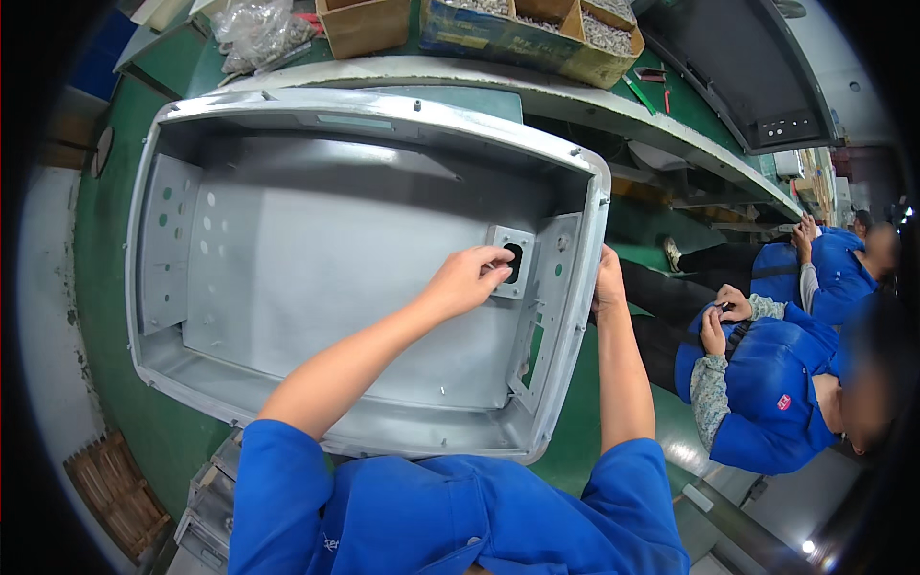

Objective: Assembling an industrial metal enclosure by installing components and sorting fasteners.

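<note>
Green-topped counter (pixel 704 120) beyond left grip (pixel 482 272), half-curled, load unclear, by square silver-metal plate (pixel 511 290); right grip (pixel 610 280), half-hidden, against rectangular grey-metal housing (pixel 335 220), hold unclear; slip could scrape fingers

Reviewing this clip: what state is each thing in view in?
Metal housing: open side facing the camera
Square plate: inside the housing, dark opening uncovered in part
Left hand: fingers curled at that opening
Right hand: at the housing's right edge, fingers partly hidden
Divided carton: open, holding small parts
Plastic bag: crumpled
</note>
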Demonstrator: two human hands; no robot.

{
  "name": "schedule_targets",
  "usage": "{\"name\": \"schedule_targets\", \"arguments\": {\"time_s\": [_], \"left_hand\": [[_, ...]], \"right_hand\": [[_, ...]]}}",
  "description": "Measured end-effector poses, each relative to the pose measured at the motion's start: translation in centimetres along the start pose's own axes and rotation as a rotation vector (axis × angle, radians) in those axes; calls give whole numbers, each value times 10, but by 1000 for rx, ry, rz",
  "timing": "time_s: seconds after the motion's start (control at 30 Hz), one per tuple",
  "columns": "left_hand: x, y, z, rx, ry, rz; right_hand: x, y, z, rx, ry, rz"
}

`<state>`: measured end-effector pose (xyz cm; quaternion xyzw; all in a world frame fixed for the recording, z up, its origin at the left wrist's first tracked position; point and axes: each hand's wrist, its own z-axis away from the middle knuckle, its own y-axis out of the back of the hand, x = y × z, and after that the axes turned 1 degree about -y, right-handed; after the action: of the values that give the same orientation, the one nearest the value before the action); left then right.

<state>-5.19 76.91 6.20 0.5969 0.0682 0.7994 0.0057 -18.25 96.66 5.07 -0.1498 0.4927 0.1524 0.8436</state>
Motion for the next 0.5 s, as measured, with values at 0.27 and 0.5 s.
{"name": "schedule_targets", "arguments": {"time_s": [0.27,0.5], "left_hand": [[-5,-39,-41,-16,124,252],[-11,-44,-45,3,122,314]], "right_hand": [[-6,0,0,-69,-149,-181],[6,16,-7,-106,0,-47]]}}
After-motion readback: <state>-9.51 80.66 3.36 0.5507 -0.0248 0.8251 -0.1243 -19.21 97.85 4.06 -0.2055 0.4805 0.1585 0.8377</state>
